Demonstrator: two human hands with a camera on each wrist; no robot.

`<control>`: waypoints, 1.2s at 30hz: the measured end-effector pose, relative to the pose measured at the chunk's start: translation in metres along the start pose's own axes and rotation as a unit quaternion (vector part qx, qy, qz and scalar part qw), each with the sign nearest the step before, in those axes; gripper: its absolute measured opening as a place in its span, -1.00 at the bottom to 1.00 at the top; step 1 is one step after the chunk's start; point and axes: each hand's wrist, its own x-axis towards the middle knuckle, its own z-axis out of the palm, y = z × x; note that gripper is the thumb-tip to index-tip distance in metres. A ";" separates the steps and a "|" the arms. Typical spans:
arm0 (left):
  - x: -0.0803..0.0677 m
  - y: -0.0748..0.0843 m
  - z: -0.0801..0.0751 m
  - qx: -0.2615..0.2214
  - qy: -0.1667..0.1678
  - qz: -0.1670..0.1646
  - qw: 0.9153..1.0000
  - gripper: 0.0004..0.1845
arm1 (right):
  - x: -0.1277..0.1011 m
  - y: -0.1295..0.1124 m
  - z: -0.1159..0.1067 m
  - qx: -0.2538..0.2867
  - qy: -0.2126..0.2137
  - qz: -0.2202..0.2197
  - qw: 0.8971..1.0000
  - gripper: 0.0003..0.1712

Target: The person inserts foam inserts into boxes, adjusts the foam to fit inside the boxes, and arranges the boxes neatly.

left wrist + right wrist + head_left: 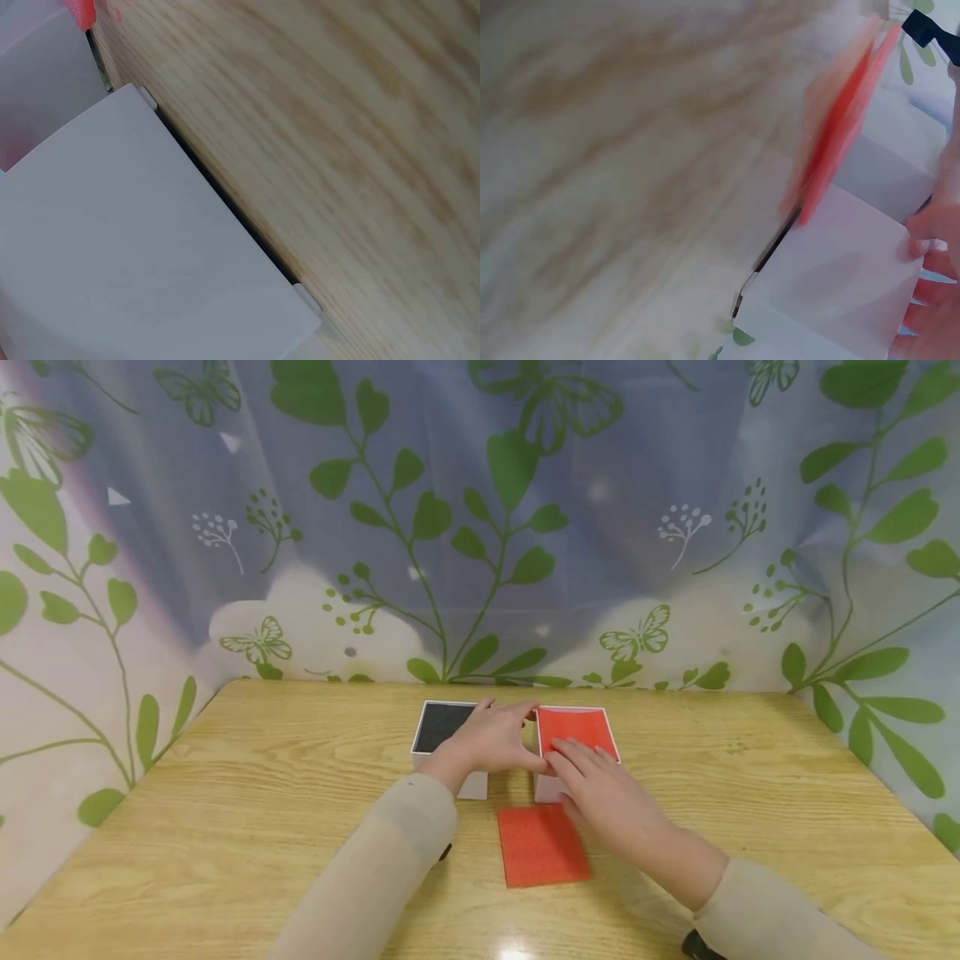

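Two small white open-topped boxes stand side by side on the wooden table. Black square sheets [442, 725] show inside the left box [471, 787]. Red square sheets [573, 727] fill the right box [548, 790], just below its white rim. My left hand [495, 735] spans the near box side between the two, its thumb at the right box's front corner and fingertips at the back corner, holding that box. With extended fingers, my right hand [600, 789] rests over the front rim, fingertips on the red sheets. A separate red square [542, 847] lies flat before the boxes.
The boxes sit toward the back of the wooden table [262, 827]. Behind its far edge hangs a curtain [465, 568] printed with green leaves and butterflies.
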 end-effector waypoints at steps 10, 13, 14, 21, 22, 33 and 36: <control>-0.002 -0.001 0.000 -0.005 -0.007 -0.005 1.000 0.08 | -0.008 0.003 -0.006 0.013 0.020 -0.008 1.000 -0.38; -0.002 -0.001 -0.001 -0.002 -0.007 -0.006 1.000 0.08 | -0.007 0.002 -0.005 0.009 0.028 0.001 1.000 -0.44; -0.002 -0.001 -0.001 -0.002 -0.007 -0.004 1.000 0.08 | -0.006 0.002 -0.005 0.009 0.031 0.005 0.999 -0.45; -0.002 0.002 -0.001 0.002 -0.009 -0.005 1.000 0.10 | -0.003 0.001 -0.006 0.005 0.024 0.025 0.999 -0.55; -0.002 0.002 -0.001 0.003 -0.009 -0.005 1.000 0.10 | -0.003 0.001 -0.005 0.004 0.024 0.025 0.999 -0.55; -0.002 0.002 -0.001 0.008 -0.012 -0.006 1.000 0.10 | -0.001 0.002 -0.004 0.003 0.032 0.025 0.999 -0.58; -0.001 0.002 -0.001 0.007 -0.009 -0.004 1.000 0.10 | -0.003 0.006 -0.007 0.018 0.035 0.015 0.999 -0.55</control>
